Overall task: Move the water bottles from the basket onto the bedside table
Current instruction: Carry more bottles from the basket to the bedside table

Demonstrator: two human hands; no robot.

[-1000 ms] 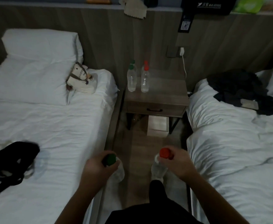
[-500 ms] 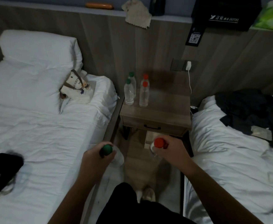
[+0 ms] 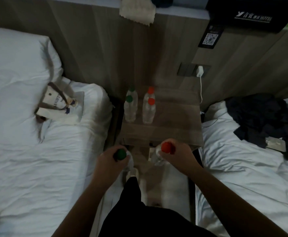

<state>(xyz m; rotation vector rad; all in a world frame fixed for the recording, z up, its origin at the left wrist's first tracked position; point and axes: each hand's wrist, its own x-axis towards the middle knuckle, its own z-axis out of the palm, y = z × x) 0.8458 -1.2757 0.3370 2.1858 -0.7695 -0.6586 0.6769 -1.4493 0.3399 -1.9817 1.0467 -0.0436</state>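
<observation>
— What have I got in hand?

— My left hand (image 3: 109,161) is clenched round the neck of a green-capped water bottle (image 3: 122,155), and my right hand (image 3: 177,155) is wrapped round a red-capped water bottle (image 3: 163,150). Both hang over the floor strip between the beds, just short of the bedside table's front edge.

— And the bedside table (image 3: 174,124)?

— Four bottles stand upright at its left side: two green-capped bottles (image 3: 130,106) nearest the left edge, one behind the other, and two red-capped bottles (image 3: 149,109) just beside them (each pair overlaps in my view, so I cannot tell whether they touch). The tabletop's right half, out to the right edge, is bare wood, and so is the band along the front edge.

— Anything crowding the sides?

— The left bed (image 3: 37,151) lies just beside the table's left edge, the right bed (image 3: 242,168) against its right edge. A white charger cable (image 3: 200,89) hangs from the wall socket down to the back right corner.
</observation>
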